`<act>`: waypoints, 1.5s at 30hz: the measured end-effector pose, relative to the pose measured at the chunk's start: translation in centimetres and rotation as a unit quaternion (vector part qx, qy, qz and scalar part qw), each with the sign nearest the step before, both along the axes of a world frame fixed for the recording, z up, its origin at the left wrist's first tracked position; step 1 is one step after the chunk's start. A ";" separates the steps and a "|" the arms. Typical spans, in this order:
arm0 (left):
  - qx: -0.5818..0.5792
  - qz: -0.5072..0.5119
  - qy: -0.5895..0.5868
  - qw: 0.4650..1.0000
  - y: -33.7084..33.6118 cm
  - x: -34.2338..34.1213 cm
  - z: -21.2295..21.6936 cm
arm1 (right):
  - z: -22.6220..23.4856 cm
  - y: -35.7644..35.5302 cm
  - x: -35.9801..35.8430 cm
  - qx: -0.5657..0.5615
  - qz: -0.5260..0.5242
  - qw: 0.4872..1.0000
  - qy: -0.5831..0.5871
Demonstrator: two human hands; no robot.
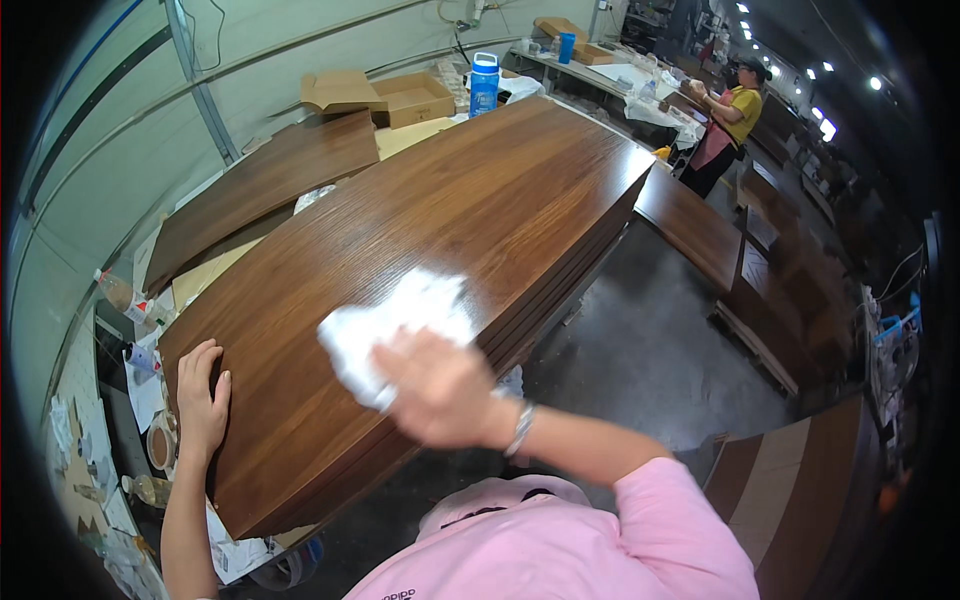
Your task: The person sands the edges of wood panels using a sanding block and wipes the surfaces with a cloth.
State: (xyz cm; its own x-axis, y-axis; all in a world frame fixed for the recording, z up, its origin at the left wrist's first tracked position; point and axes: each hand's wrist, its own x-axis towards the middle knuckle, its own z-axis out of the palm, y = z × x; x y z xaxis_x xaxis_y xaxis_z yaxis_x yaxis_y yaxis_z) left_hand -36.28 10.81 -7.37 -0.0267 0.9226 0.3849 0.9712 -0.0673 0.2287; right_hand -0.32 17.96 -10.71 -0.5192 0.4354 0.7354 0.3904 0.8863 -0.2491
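Observation:
A stack of dark brown wood-grain panels stretches from near me toward the far right. My right hand, smeared by motion, presses a crumpled white cloth on the top panel, close to its right edge. The cloth spreads out beyond the fingers on the far side. My left hand lies flat on the near left edge of the same panel, fingers stretched out and holding nothing.
Behind the stack are another brown panel, an opened cardboard box and a blue bottle. Plastic bottles stand along the left. A person in a yellow top works at the far right, near more panels.

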 end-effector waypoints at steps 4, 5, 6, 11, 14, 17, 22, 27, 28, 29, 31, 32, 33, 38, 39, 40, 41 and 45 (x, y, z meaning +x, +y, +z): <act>-0.001 -0.012 0.001 1.000 0.2 -0.4 -0.4 | -2.0 -3.4 -3.6 0.019 0.039 0.999 0.010; -0.005 -0.011 -0.004 1.000 0.2 -0.4 -0.3 | -2.6 -2.9 -3.4 0.028 0.030 0.999 0.007; -0.009 -0.010 -0.010 1.000 0.2 -0.2 -0.2 | -2.8 -2.0 -2.4 0.041 0.013 0.999 0.000; -0.019 -0.002 -0.002 1.000 -0.1 -0.7 -0.3 | -3.8 5.1 4.2 0.097 -0.083 0.992 0.021; -0.032 0.009 0.016 0.999 0.6 0.3 0.3 | -3.9 10.1 10.0 0.123 -0.140 0.982 0.036; -0.046 0.018 0.013 0.999 0.6 0.4 0.4 | -3.7 15.3 15.8 0.150 -0.155 0.975 0.045; -0.052 0.072 -0.002 0.996 -0.9 -0.4 -0.4 | -4.1 24.7 26.7 0.161 -0.192 0.966 0.070; -0.063 0.227 -0.029 0.971 0.2 0.3 -2.2 | -4.5 34.5 37.6 0.177 -0.223 0.956 0.072; -0.088 0.297 0.000 0.951 1.4 2.0 -1.4 | -4.2 36.2 39.4 0.178 -0.234 0.953 0.067; -0.095 0.324 -0.010 0.941 3.1 3.8 -1.1 | -3.9 37.8 41.2 0.172 -0.237 0.953 0.082; -0.052 0.266 -0.092 0.958 7.3 8.1 -1.2 | -5.5 41.6 46.7 0.098 -0.339 0.934 0.061; -0.011 0.207 -0.170 0.963 9.3 10.3 -1.2 | -6.2 42.8 48.4 0.070 -0.398 0.914 0.028; -0.011 0.171 -0.152 0.973 11.8 13.4 -0.9 | -5.8 43.2 48.8 0.080 -0.413 0.904 0.080; -0.070 -0.023 -0.113 0.991 24.8 33.8 2.3 | 1.0 36.4 39.8 -0.020 -0.157 0.927 0.340; -0.081 -0.109 -0.273 0.952 27.1 37.6 2.2 | 2.2 34.9 37.3 -0.039 -0.061 0.941 0.331; -0.069 -0.213 -0.346 0.911 29.3 40.6 1.5 | 2.9 33.1 34.7 -0.168 0.021 0.930 0.327; -0.070 -0.274 -0.354 0.892 31.0 44.2 2.0 | 3.6 32.2 32.8 -0.135 0.106 0.943 0.284; -0.067 -0.364 -0.213 0.904 35.2 47.4 3.6 | 1.4 28.8 30.7 -0.081 0.040 0.963 0.255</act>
